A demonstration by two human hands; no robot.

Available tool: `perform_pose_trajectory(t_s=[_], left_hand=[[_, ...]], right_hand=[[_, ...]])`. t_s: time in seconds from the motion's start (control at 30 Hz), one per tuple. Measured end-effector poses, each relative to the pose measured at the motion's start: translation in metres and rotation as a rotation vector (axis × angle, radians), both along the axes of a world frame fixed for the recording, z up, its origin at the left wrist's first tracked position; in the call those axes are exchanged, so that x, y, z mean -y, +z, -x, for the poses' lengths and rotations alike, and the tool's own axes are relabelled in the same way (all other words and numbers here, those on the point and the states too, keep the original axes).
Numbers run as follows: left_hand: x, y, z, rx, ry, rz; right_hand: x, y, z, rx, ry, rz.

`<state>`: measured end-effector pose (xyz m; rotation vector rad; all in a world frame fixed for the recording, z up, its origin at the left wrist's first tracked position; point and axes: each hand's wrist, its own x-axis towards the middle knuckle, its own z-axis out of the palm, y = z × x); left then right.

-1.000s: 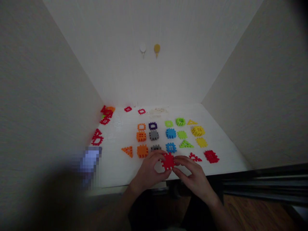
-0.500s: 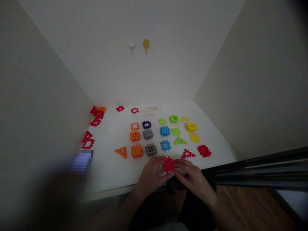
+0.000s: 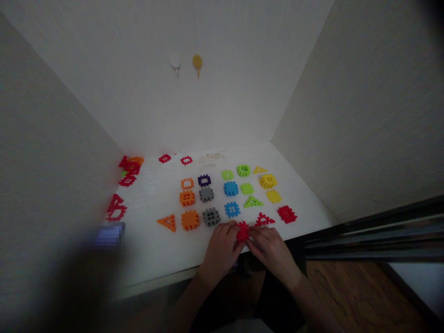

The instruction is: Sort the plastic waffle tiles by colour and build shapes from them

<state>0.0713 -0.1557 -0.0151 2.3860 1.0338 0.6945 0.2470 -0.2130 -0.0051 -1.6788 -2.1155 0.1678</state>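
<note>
A red toothed plastic tile (image 3: 242, 231) is held between both hands just above the white table (image 3: 163, 249), near its front edge. My left hand (image 3: 222, 249) pinches its left side and my right hand (image 3: 268, 247) pinches its right side, fingers closed on it. Right behind the hands lie a grey square tile (image 3: 211, 216), a blue tile (image 3: 232, 209) and a red triangle tile (image 3: 264, 219). An orange square tile (image 3: 190, 219) lies left of the grey one.
Several more coloured tiles lie in rows: orange triangle (image 3: 167, 222), green triangle (image 3: 252, 201), yellow tiles (image 3: 268, 181), red square (image 3: 286, 214). Red pieces (image 3: 116, 207) line the left wall. White walls enclose the table on three sides. A dark rail (image 3: 374, 236) runs right.
The view has drifted, so everything sits further left and lower. Both hands have kept hold of the red tile and turned it, so less of its face shows.
</note>
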Motion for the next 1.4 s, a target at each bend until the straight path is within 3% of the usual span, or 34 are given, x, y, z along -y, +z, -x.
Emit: perform_pose_trajectory(t_s=[0.57, 0.67, 0.8, 0.9, 1.03, 1.13, 1.23, 1.4], left_hand=[[0.007, 0.003, 0.001, -0.089, 0.050, -0.055], [0.020, 0.016, 0.009, -0.091, 0.071, -0.038], [0.021, 0.048, 0.041, 0.007, 0.074, 0.007], [-0.017, 0.076, 0.073, 0.051, 0.216, -0.020], [-0.117, 0.099, 0.111, 0.005, 0.454, -0.007], [-0.198, 0.096, 0.130, -0.157, 0.523, -0.040], [-0.263, 0.084, 0.142, -0.318, 0.557, -0.022], [-0.318, 0.066, 0.149, -0.496, 0.537, 0.023]], right_hand=[[0.005, -0.021, 0.003, -0.096, -0.005, -0.057], [0.014, -0.025, 0.000, -0.129, 0.009, -0.078], [0.030, -0.037, -0.009, -0.209, -0.064, -0.169], [0.036, -0.047, -0.017, -0.237, -0.076, -0.232], [0.031, -0.055, -0.020, -0.268, -0.035, -0.287], [0.026, -0.057, -0.019, -0.283, -0.024, -0.333], [0.026, -0.060, -0.020, -0.298, -0.014, -0.349], [0.025, -0.061, -0.023, -0.293, 0.008, -0.375]])
